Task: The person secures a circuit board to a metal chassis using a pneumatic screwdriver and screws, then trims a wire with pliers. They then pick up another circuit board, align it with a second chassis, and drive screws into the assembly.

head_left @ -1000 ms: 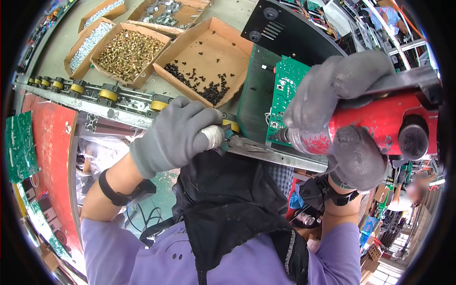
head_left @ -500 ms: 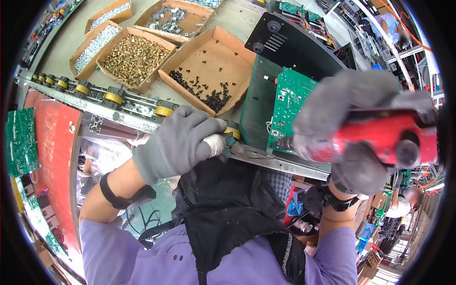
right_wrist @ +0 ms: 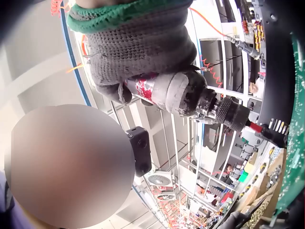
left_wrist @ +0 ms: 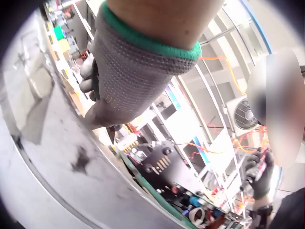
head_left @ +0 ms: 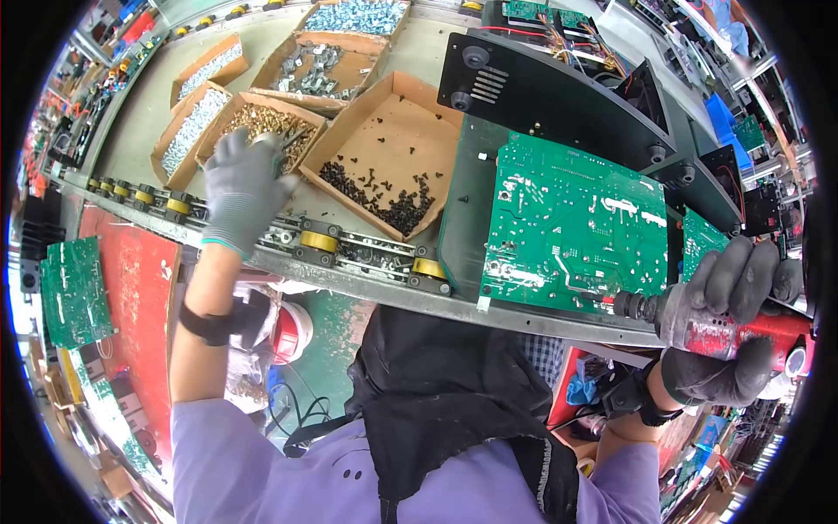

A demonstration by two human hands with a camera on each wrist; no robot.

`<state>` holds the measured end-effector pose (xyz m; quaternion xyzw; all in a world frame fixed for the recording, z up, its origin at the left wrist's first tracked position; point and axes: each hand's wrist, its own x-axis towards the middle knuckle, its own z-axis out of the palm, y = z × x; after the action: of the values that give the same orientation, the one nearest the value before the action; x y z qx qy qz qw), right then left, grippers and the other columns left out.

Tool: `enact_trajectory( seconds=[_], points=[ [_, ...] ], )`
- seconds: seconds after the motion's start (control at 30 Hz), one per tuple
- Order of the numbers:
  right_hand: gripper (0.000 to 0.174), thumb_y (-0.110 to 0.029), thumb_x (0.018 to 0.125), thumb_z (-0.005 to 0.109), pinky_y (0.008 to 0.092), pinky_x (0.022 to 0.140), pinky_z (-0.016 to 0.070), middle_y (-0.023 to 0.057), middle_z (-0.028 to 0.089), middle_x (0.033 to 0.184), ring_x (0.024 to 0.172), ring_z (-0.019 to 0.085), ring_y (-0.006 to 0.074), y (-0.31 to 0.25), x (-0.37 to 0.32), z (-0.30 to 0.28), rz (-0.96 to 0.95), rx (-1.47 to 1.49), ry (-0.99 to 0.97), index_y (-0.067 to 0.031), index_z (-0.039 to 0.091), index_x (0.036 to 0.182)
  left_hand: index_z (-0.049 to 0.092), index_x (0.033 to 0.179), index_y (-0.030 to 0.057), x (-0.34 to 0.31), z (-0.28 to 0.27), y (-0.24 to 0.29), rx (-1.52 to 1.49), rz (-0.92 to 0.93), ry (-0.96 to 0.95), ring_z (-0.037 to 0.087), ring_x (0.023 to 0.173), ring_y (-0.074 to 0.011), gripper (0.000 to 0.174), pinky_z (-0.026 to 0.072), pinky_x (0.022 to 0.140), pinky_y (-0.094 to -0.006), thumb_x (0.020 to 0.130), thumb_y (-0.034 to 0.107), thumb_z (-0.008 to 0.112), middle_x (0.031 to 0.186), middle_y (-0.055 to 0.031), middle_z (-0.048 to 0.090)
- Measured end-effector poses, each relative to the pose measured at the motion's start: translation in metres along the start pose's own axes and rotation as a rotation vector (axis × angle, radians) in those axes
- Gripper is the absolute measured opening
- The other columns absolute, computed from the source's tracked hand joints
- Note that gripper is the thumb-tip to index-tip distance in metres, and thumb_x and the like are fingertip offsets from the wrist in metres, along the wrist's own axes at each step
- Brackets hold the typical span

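The left hand [head_left: 240, 188] covers part of the brass-coloured fasteners [head_left: 264, 117] and most of its hand tool [left_wrist: 111, 135], whose kind cannot be told. The right hand [head_left: 733, 293] hides much of the red power driver [head_left: 711, 335]. Lettering on the green circuit board [head_left: 576, 223] is too small to read. At the workbench's [head_left: 419, 52] far edge, the carton of pale blue pieces [head_left: 349, 17] is cut off.

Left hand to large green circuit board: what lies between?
The head view shows a cardboard box holding black screws, then a dark panel, between the left hand and green board.
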<state>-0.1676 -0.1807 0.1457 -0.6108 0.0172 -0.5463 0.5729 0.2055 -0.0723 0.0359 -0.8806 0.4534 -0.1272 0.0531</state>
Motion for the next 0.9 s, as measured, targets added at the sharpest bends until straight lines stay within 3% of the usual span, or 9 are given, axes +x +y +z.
enact_trajectory(
  seconds=[0.07, 0.2, 0.4, 0.53, 0.6, 0.63, 0.7, 0.8, 0.9],
  points=[
    [0.038, -0.014, 0.078, 0.068, 0.0303, 0.062, 0.0348, 0.0051, 0.041, 0.080, 0.070, 0.040, 0.0172, 0.000, -0.002, -0.003, 0.004, 0.029, 0.012, -0.0069, 0.043, 0.105, 0.065, 0.109, 0.0136, 0.004, -0.004, 0.030, -0.226, 0.208, 0.189, 0.054, 0.111, -0.0345, 0.039, 0.0448, 0.094, -0.0433, 0.073, 0.024, 0.074, 0.122, -0.0183, 0.054],
    [0.039, -0.013, 0.076, 0.069, 0.0298, 0.061, 0.0361, 0.0044, 0.043, 0.079, 0.069, 0.041, 0.0160, -0.001, -0.006, -0.005, -0.005, 0.043, 0.035, -0.0089, 0.044, 0.106, 0.066, 0.104, 0.0120, -0.003, -0.020, 0.113, -0.908, 0.404, -0.073, 0.063, 0.086, -0.0295, 0.030, 0.0495, 0.077, -0.0381, 0.076, 0.020, 0.072, 0.098, -0.0099, 0.061],
    [0.039, -0.015, 0.077, 0.071, 0.0292, 0.057, 0.0369, 0.0033, 0.046, 0.078, 0.066, 0.043, 0.0142, -0.006, -0.013, -0.020, -0.066, 0.044, -0.046, -0.0089, 0.049, 0.109, 0.059, 0.097, 0.0082, -0.004, -0.009, 0.148, -0.813, 0.452, -0.100, 0.060, 0.088, -0.0370, 0.022, 0.0490, 0.073, -0.0428, 0.079, 0.017, 0.069, 0.096, -0.0139, 0.061],
    [0.037, -0.016, 0.078, 0.071, 0.0311, 0.059, 0.0393, 0.0042, 0.045, 0.081, 0.070, 0.043, 0.0158, -0.013, -0.014, -0.014, -0.077, 0.031, -0.020, -0.0094, 0.049, 0.108, 0.059, 0.094, 0.0054, -0.004, -0.017, 0.145, -0.813, 0.353, 0.073, 0.063, 0.083, -0.0299, 0.020, 0.0496, 0.069, -0.0393, 0.082, 0.018, 0.068, 0.089, -0.0118, 0.062],
    [0.035, -0.019, 0.080, 0.070, 0.0332, 0.063, 0.0431, 0.0044, 0.042, 0.086, 0.076, 0.042, 0.0179, -0.014, -0.015, -0.001, -0.008, 0.093, 0.064, -0.0104, 0.049, 0.106, 0.058, 0.094, 0.0036, -0.012, -0.042, 0.137, -1.609, 0.098, -0.412, 0.061, 0.074, -0.0197, 0.019, 0.0481, 0.064, -0.0340, 0.085, 0.018, 0.068, 0.084, -0.0068, 0.061],
    [0.035, -0.019, 0.080, 0.070, 0.0332, 0.063, 0.0431, 0.0044, 0.042, 0.086, 0.076, 0.042, 0.0179, -0.008, -0.013, 0.008, -0.015, 0.092, 0.068, -0.0104, 0.049, 0.106, 0.058, 0.094, 0.0036, -0.017, -0.050, 0.137, -1.605, 0.106, -0.410, 0.061, 0.074, -0.0197, 0.019, 0.0481, 0.064, -0.0340, 0.085, 0.018, 0.068, 0.084, -0.0068, 0.061],
    [0.037, -0.024, 0.081, 0.069, 0.0345, 0.069, 0.0458, 0.0036, 0.039, 0.090, 0.079, 0.040, 0.0194, 0.009, -0.007, 0.020, -0.218, 0.082, 0.155, -0.0109, 0.049, 0.109, 0.058, 0.097, 0.0029, -0.030, -0.063, 0.141, -2.264, 0.195, -0.587, 0.052, 0.067, -0.0123, 0.023, 0.0445, 0.061, -0.0283, 0.088, 0.022, 0.068, 0.081, -0.0023, 0.057],
    [0.040, -0.029, 0.082, 0.070, 0.0313, 0.071, 0.0432, 0.0009, 0.040, 0.087, 0.078, 0.040, 0.0162, 0.018, -0.002, 0.025, -0.137, 0.157, 0.089, -0.0100, 0.052, 0.113, 0.058, 0.102, 0.0031, -0.041, -0.071, 0.148, -2.573, -0.040, -0.816, 0.048, 0.061, -0.0134, 0.030, 0.0409, 0.058, -0.0269, 0.088, 0.028, 0.067, 0.078, -0.0029, 0.055],
    [0.039, -0.029, 0.083, 0.070, 0.0296, 0.069, 0.0399, -0.0013, 0.041, 0.083, 0.075, 0.040, 0.0136, 0.031, 0.009, 0.037, -0.233, 0.118, 0.086, -0.0104, 0.055, 0.113, 0.058, 0.102, 0.0030, -0.042, -0.063, 0.147, -2.612, 0.007, -0.915, 0.046, 0.060, -0.0121, 0.036, 0.0369, 0.055, -0.0256, 0.089, 0.036, 0.066, 0.075, -0.0020, 0.052]
  ],
)
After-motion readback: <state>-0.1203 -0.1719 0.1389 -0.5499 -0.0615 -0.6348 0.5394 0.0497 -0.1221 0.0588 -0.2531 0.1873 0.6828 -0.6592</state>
